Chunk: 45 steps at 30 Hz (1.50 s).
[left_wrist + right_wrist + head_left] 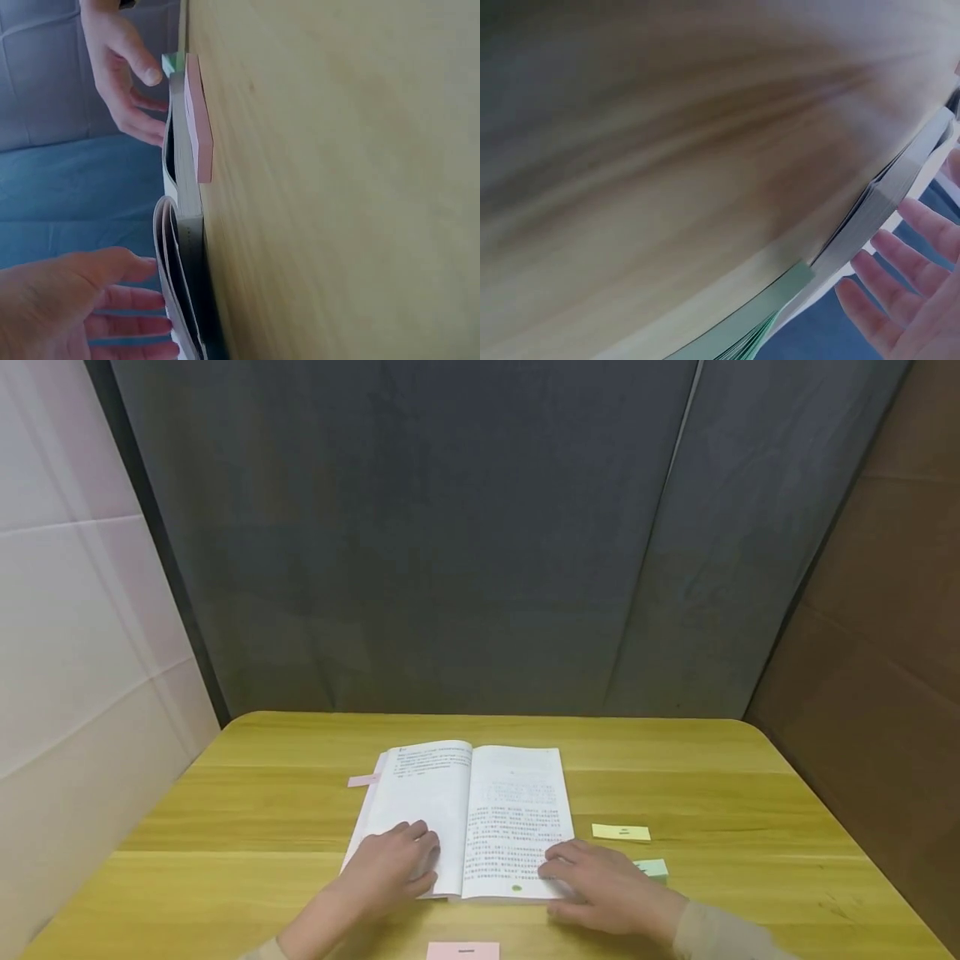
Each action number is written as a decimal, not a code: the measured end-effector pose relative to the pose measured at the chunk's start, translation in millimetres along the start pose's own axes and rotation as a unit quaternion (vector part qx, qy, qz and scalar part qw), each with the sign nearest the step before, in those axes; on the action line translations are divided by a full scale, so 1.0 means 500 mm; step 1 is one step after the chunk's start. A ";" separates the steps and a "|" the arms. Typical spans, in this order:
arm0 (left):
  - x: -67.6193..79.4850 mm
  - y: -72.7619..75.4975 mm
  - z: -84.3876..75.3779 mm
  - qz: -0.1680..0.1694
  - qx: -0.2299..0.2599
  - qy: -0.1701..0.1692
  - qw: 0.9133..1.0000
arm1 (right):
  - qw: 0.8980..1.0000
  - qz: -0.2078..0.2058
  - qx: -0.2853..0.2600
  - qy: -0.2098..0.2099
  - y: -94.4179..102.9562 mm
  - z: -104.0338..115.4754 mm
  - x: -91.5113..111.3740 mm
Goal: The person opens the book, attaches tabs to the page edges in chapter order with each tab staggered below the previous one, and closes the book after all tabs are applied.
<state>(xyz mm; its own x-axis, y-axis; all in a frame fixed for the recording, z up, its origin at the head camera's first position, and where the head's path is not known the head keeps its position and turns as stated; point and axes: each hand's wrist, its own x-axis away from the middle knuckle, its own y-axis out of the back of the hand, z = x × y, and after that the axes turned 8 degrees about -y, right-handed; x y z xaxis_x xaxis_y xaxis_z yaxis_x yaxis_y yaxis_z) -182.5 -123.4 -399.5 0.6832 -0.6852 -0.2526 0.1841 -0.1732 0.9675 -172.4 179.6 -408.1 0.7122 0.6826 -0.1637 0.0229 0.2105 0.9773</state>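
Head view: one open book (506, 839)

It lies lower centre; my left hand (392, 865) touches its left page, my right hand (603, 887) its right edge, fingers loosely apart. Around it, one each: pink tab (363, 781), pink pad (462, 952), yellow pad (621, 832), green pad (655, 868).

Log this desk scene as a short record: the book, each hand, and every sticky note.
Book: open book lying on wooden table
Left hand: on left page, lower part
Right hand: at right page's lower outer corner
Pink sticky tab: sticking out past book's left edge
Yellow sticky note: right of book
Green sticky pad: partly hidden by right hand
Pink sticky pad: on near side of book
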 end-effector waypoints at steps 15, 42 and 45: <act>-0.066 0.014 -0.041 -0.026 0.017 -0.072 0.997 | 0.997 -0.054 0.001 -0.056 0.026 -0.038 0.023; -0.182 -0.002 -0.107 -0.013 0.021 -0.122 0.992 | 0.985 -0.103 0.020 -0.134 0.043 -0.131 0.061; -0.198 -0.005 -0.115 -0.006 0.018 -0.117 0.993 | 0.984 -0.105 0.022 -0.139 0.044 -0.135 0.063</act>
<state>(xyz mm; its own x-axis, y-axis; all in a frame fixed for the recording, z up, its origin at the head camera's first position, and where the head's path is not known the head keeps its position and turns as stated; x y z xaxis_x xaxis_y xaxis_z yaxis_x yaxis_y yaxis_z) -210.0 -14.7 -377.4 0.4969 -0.8280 -0.2596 0.1625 -0.2050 0.9652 -197.1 252.9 -401.0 0.8534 0.4076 -0.3250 0.2159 0.2911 0.9320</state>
